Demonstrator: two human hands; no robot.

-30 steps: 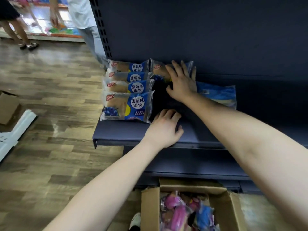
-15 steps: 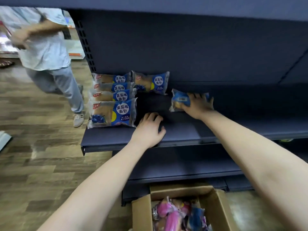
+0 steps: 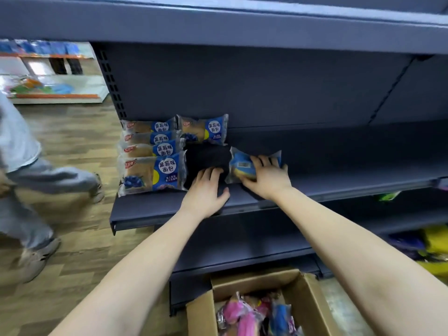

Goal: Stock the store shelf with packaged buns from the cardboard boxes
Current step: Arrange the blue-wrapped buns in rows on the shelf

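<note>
A dark blue shelf (image 3: 339, 170) holds a row of blue-labelled bun packs (image 3: 155, 172) at its left end, with one more pack (image 3: 206, 129) behind at the back wall. My right hand (image 3: 265, 177) grips a blue bun pack (image 3: 238, 166) lying on the shelf, back side up. My left hand (image 3: 206, 190) rests flat on the shelf just left of that pack, fingers straight, holding nothing. An open cardboard box (image 3: 305, 297) with pink and blue bun packs (image 3: 244, 316) stands on the floor below.
A person in grey trousers (image 3: 36, 190) walks past on the wooden floor at the left. Lower shelves (image 3: 266, 241) jut out under the one I work on. Yellow and purple goods (image 3: 431, 246) lie at the lower right. An upper shelf (image 3: 242, 23) hangs overhead.
My right hand left the back pack, moved right and took hold of the loose blue pack, drawing it toward the front. My left hand stayed put. The passer-by walked closer.
</note>
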